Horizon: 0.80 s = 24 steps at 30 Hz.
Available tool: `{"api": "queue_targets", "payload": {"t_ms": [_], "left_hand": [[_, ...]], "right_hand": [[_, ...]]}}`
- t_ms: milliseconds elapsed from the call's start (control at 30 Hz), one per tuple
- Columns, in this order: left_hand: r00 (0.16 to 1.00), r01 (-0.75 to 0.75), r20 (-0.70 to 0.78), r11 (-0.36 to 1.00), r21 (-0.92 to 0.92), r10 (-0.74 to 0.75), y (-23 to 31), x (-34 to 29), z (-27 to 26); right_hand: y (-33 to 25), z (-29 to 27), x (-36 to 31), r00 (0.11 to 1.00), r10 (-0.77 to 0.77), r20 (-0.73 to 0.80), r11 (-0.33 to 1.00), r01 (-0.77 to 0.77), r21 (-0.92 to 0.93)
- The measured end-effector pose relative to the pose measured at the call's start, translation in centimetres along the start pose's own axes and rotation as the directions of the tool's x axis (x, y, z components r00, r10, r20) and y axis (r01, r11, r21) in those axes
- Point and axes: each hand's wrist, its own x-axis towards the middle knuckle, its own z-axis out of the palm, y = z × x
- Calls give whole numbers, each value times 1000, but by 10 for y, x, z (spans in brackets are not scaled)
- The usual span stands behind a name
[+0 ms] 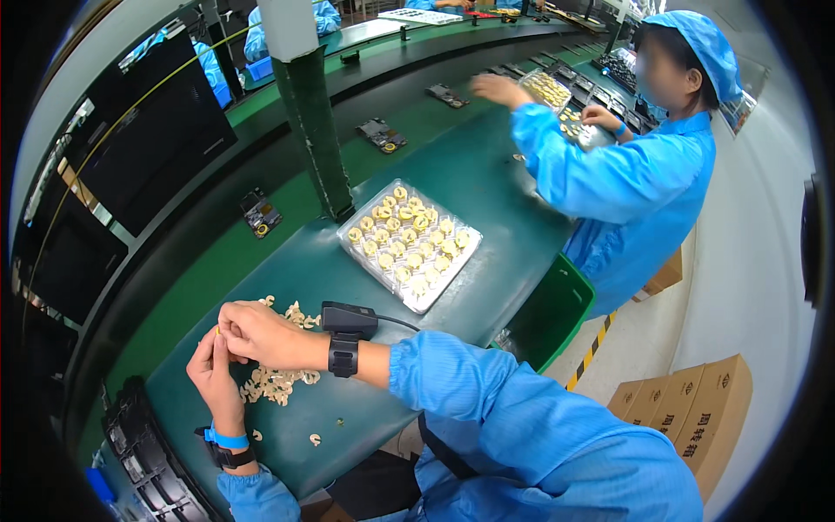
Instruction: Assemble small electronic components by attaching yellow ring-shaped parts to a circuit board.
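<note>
The teal table (pixel 487 183) runs diagonally through the frame, its lower end partly covered by the wearer's blue sleeves. A co-worker (pixel 600 174) in blue leans in at upper right, the lower body cut off by the table and the green bin (pixel 561 300). The belt (pixel 217 270) curves along the far side, black modules lying on it; a post (pixel 313 130) stands in front and blocks a strip of it. Cartons (pixel 687 409) fill the lower right. Dark panels (pixel 152 139) at left fade into the black rim of the lens.

Mid-frame, a clear tray (pixel 421 305) bears rows of yellowish parts. Left of it, the right hand (pixel 261 333) and wrist hide the middle of a pile (pixel 271 387) of pale pieces. The left hand (pixel 213 378) reaches up from below, and the fingertips of both meet in a tight pinch. Between them, at left of the frame, shows a yellow bit (pixel 218 331), apparently a small part, mostly covered by fingers.
</note>
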Motion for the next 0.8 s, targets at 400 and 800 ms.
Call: {"api": "queue_targets", "payload": {"t_ms": [400,800], "left_hand": [[991,-73,-108,991,108,85,-1,-12,4],[975,79,-173,948,-309,-137,14,-23,0]], "right_hand": [[7,1,-11,1000,-13,0,999,13,36],[-46,-24,-19,895,426,130,762,-278,-585]]}}
